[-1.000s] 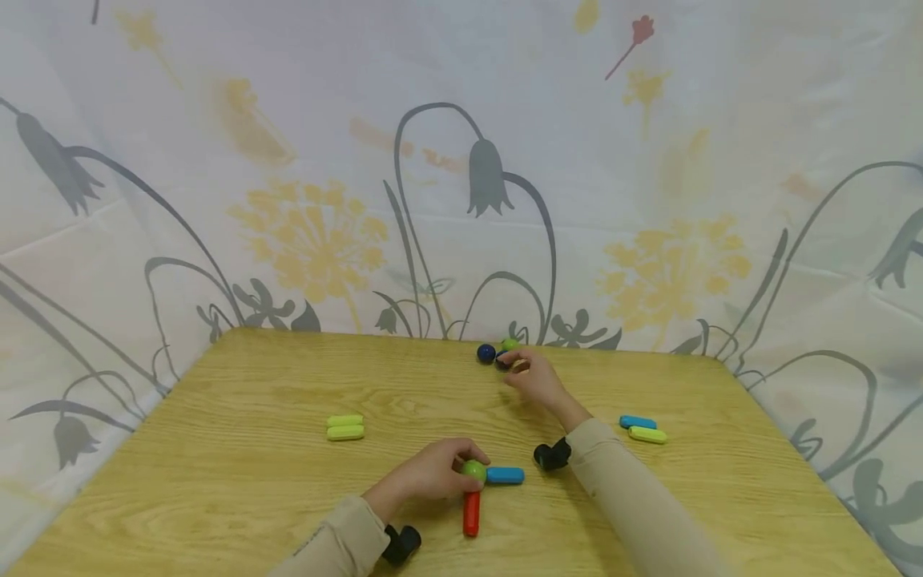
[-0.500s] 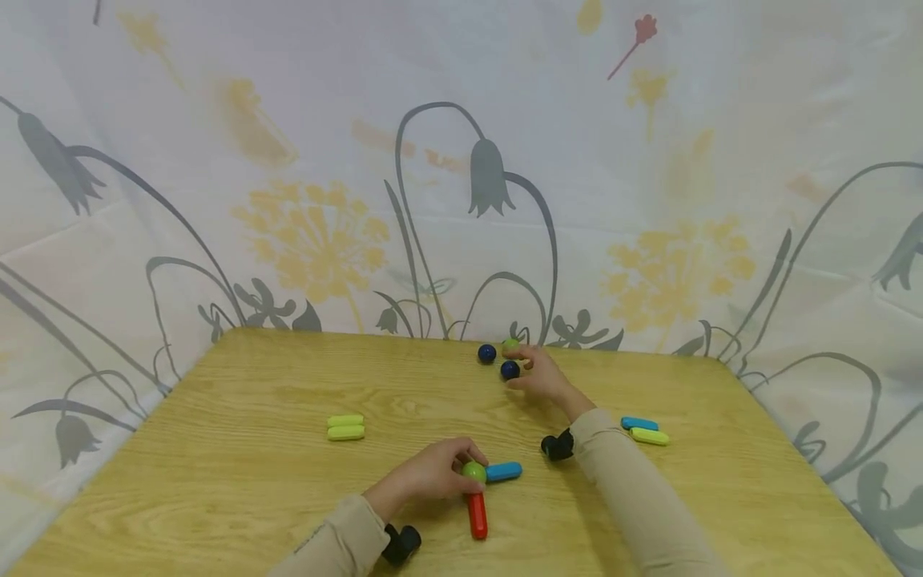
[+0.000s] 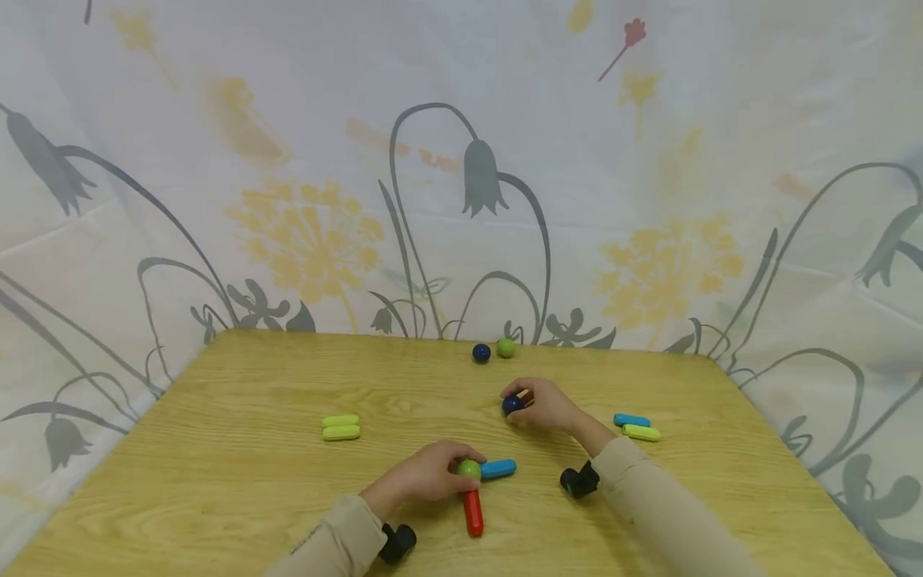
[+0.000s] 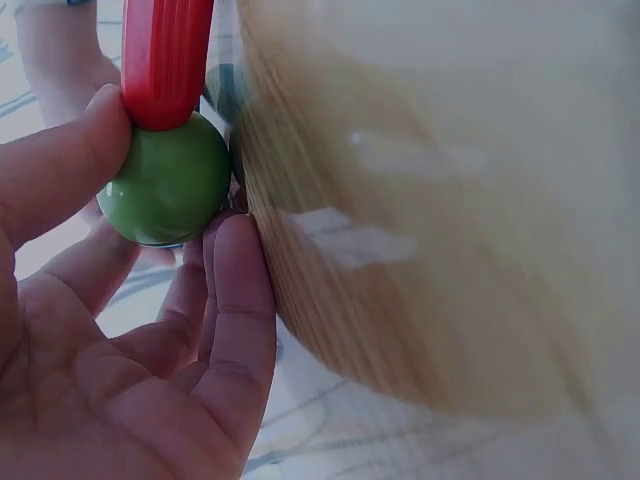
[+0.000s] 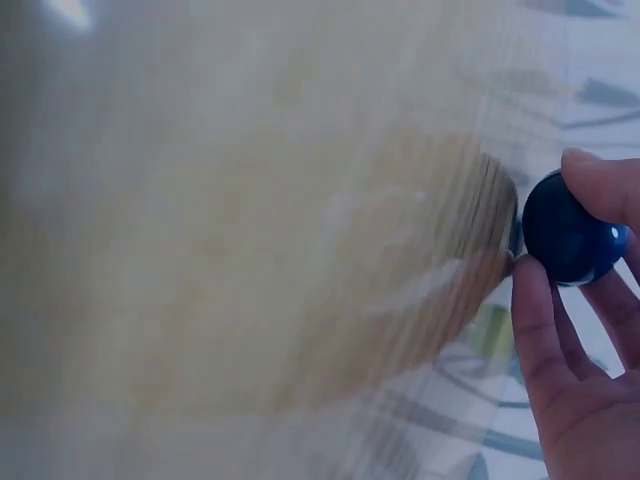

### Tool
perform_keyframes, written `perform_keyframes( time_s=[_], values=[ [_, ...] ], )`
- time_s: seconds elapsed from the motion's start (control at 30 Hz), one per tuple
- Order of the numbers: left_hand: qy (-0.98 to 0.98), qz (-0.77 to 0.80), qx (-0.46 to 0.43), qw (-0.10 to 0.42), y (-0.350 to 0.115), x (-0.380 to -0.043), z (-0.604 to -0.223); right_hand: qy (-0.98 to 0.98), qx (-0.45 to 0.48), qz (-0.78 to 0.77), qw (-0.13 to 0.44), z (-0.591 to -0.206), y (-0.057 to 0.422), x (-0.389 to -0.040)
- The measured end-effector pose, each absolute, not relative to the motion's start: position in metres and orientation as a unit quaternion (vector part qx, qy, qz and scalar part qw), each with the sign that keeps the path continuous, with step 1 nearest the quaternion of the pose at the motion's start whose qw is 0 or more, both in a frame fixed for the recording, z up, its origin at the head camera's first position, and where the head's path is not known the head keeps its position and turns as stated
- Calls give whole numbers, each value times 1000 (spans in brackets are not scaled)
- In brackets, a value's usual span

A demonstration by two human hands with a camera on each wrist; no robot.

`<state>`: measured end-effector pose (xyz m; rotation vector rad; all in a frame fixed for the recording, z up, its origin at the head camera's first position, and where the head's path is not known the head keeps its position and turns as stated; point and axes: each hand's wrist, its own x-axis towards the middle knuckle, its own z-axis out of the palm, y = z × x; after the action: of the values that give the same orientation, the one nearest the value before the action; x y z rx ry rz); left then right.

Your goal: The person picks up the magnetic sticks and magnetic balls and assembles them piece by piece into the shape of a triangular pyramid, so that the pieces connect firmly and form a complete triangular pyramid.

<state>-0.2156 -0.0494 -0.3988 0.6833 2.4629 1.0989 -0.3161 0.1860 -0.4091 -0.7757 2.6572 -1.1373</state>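
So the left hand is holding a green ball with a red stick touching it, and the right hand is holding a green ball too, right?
Not quite: the ball in the right hand is dark blue, as the right wrist view shows. The left hand is indeed holding a green ball with a red stick touching it.

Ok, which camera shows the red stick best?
The head view: nearly all of the red stick shows. The left wrist view crops it at the top edge; the right wrist view doesn't show it.

2 balls [image 3: 481, 353] on tbl [image 3: 274, 385], behind R hand [image 3: 546, 407].
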Motion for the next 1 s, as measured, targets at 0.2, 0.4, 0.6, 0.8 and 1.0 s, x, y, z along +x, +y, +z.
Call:
perform_keyframes(
  time_s=[0.2, 0.4, 0.6, 0.8, 1.0],
  values=[
    [872, 374, 262, 175, -48, -215, -397, 871, -266, -402, 90, -406, 191, -293],
    [870, 376, 268, 174, -49, -214, -397, 858, -275, -424, 89, -402, 196, -273],
    [868, 375, 279, 169, -49, -214, -396, 857, -280, -422, 98, -407, 203, -257],
    [870, 369, 285, 161, -49, -210, -394, 848, -279, -434, 122, -408, 209, -242],
    [869, 375, 281, 162, -49, -208, -394, 842, -281, -440, 140, -409, 211, -230]
  ],
)
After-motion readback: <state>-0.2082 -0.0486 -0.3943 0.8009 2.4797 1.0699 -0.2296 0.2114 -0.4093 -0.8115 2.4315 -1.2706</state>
